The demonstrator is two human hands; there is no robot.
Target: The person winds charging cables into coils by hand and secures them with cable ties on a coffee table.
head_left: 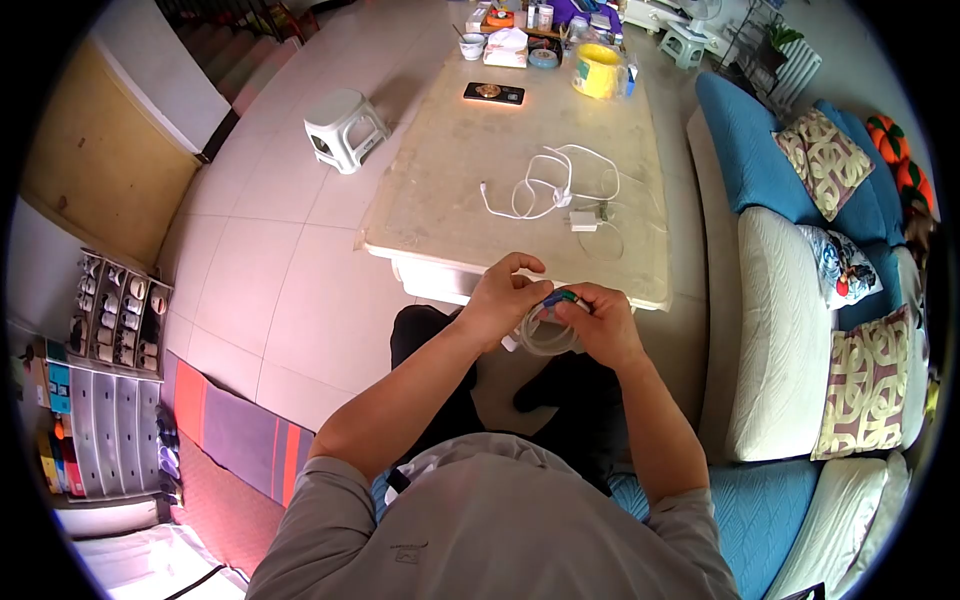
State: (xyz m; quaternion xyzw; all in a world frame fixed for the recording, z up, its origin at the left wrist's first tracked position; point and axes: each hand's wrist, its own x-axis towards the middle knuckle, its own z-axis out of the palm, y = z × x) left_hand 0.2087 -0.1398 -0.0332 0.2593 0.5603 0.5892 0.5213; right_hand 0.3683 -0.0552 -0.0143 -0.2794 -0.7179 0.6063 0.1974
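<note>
In front of my lap, at the near edge of the table, both hands hold a coiled whitish cable (548, 343). My left hand (503, 303) pinches the coil's upper left side, with its index finger raised and bent. On the other side, my right hand (603, 322) closes thumb and fingers on the top of the coil. A small blue and green piece (560, 298) shows between the fingertips; its kind is unclear. Beyond the hands, a loose white charging cable (563, 196) and a white charger plug (582, 221) lie on the table.
The table (450, 180) also bears a phone (494, 93), a yellow container (597, 72), a tissue pack (506, 48) and a cup (472, 46). A white stool (345, 128) stands left of it. A blue sofa (735, 150) with cushions runs along the right.
</note>
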